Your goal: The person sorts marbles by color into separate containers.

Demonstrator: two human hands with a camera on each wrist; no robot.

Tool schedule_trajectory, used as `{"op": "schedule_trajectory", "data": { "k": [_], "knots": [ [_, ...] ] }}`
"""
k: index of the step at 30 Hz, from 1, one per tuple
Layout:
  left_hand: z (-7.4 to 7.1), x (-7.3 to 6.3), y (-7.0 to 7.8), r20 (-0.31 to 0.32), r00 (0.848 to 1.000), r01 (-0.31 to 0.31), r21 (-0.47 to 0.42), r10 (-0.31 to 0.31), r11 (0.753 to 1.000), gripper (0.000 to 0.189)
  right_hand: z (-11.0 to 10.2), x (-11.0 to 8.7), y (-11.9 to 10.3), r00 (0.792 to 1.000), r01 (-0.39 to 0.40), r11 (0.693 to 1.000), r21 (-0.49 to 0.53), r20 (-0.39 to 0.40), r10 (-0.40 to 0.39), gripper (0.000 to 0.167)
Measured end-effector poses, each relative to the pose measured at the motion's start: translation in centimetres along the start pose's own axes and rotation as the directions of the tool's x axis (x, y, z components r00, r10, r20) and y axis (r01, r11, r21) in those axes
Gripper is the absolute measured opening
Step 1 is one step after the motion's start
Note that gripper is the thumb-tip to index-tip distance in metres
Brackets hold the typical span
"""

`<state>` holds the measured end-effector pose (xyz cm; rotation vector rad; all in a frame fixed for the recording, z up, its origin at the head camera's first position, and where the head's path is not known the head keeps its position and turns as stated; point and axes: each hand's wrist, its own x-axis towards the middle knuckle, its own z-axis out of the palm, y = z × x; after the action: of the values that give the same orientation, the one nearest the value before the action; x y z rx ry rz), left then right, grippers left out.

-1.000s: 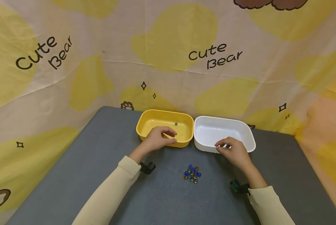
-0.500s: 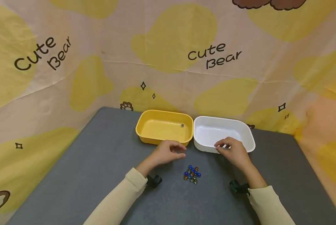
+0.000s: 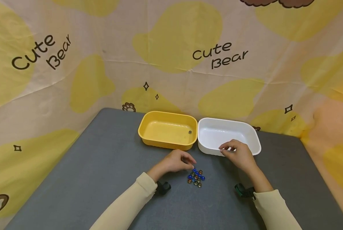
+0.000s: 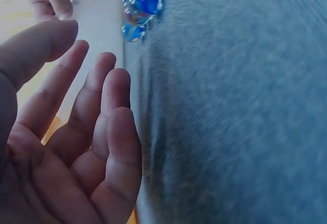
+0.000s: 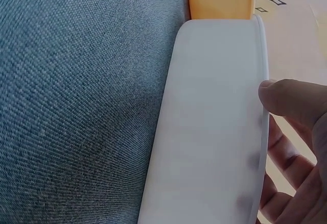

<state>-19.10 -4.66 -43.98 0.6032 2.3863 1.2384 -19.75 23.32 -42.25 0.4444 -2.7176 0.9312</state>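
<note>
Several glass marbles (image 3: 196, 178) in blue, amber and clear tones lie clustered on the grey table. My left hand (image 3: 177, 161) hovers just beyond and left of them, its fingertips close to the farthest blue marble. In the left wrist view the fingers (image 4: 116, 94) are loosely bent, with nothing between them and the thumb; a few marbles (image 4: 145, 2) show above. My right hand (image 3: 238, 154) holds the near rim of a white plastic box (image 3: 210, 131), thumb outside and fingers (image 5: 286, 155) inside. A single marble (image 3: 190, 132) lies in the yellow plastic box (image 3: 165, 142).
Both boxes stand side by side at the back of the grey table (image 3: 102, 166), against a printed cloth backdrop (image 3: 171, 64). Dark straps with cameras sit at both wrists.
My left hand has come out from over the yellow box, toward me and rightward to the marbles. The marble in that box has rolled right. My right hand stays in place.
</note>
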Motion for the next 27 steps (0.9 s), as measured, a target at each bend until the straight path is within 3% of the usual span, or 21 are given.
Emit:
{"op": "schedule_trajectory", "data": {
  "k": [8,27],
  "knots": [
    [0.6,0.7,-0.2,0.039,0.999,0.014,0.081,-0.017,0.997,0.015,0.0,0.0,0.1,1.000,-0.003,1.000,0.002,0.004,0.003,0.009],
    [0.7,1.3,-0.2,0.065,0.998,0.017,0.129,-0.026,0.991,0.014,0.2,0.1,0.5,1.000,0.015,1.000,0.013,-0.003,-0.015,0.007]
  ]
}}
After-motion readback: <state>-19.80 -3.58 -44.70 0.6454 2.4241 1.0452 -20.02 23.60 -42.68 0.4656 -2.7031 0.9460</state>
